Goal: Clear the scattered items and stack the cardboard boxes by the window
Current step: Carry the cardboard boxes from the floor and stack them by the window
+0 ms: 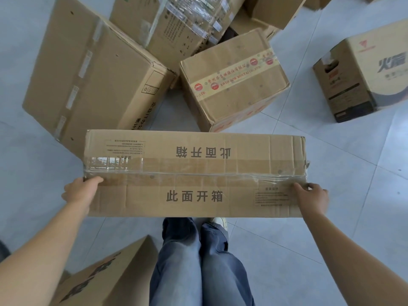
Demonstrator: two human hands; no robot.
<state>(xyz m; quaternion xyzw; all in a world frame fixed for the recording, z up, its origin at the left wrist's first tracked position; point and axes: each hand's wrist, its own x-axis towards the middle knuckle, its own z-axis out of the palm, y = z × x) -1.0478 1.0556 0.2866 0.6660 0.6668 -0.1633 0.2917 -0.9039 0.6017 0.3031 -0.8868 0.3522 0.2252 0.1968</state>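
Observation:
A long flat cardboard box with black printed characters and clear tape along its seam lies crosswise in front of my legs. My left hand grips its left end, thumb on top by the tape. At the right end my right hand holds the box, fingers curled on its top face. Whether the box rests on the floor or is lifted cannot be told.
Several more boxes lie on the grey tiled floor: a large tilted one at the left, a taped one behind it, a red-and-yellow taped box in the middle, a printed box at the right, another by my left leg.

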